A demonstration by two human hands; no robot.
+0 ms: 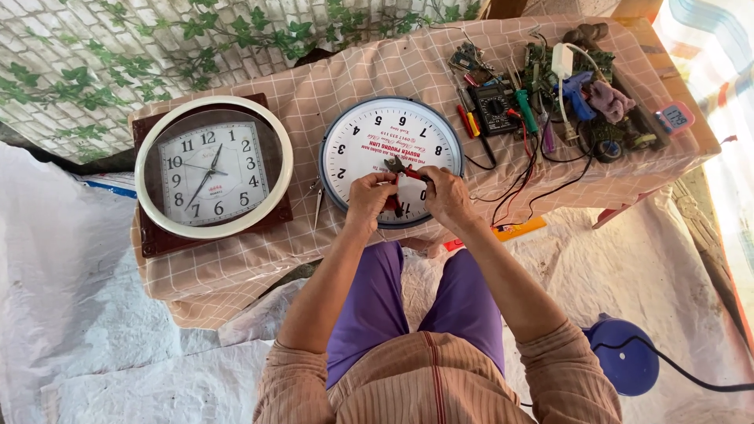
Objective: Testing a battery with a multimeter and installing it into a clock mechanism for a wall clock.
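Clocks take up most of the low table (236, 259), which is draped in a pink checked cloth. Toward its left edge lies a cream-rimmed wall clock (213, 166) on a dark brown square backing. Just right of it, a pair of metal tweezers (316, 198) rests on the cloth. At the middle, close to the near edge, sits the round white clock face (390, 141) with a grey rim (its numerals read upside down from here). Over its lower part the left hand (369, 196) is pinched shut on something small that cannot be made out, and the right hand (444, 195) grips small red-handled pliers (408, 173), whose tip meets the left fingertips. Further right, toward the far right corner, stand a black multimeter (493, 107), screwdrivers (468, 122), tangled wires (526, 169) and green circuit boards (585, 67). A blue lamp (624, 357) sits on the white floor sheet, lower right.
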